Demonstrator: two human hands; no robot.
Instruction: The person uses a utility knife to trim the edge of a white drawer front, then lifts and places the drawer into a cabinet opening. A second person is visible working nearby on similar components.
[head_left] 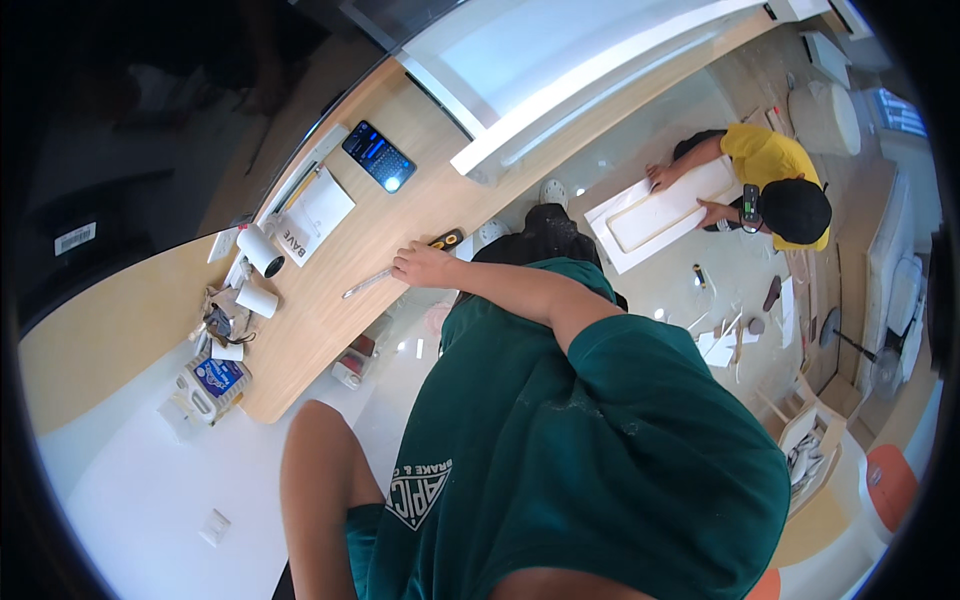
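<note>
My right hand (424, 265) reaches across my body to the wooden desk. Its fingers are curled over what looks like a screwdriver (366, 284). A slim pale shaft shows on one side of the hand, and a black and yellow handle on the other. The hand hides the middle of this tool. My left arm (322, 470) is bent with the elbow raised at the lower left; its hand is out of view. Farther along the desk lies a phone (378, 157) with a lit screen, beside a white printed paper (315, 215).
White cylinders (260, 250), a crumpled bag (222, 315) and a jug (213, 388) crowd the desk's left end. A co-worker in yellow (775, 160) holds a white panel (650, 215) on the right. Scraps and tools (735, 340) lie on the floor. A dark screen (130, 120) borders the desk.
</note>
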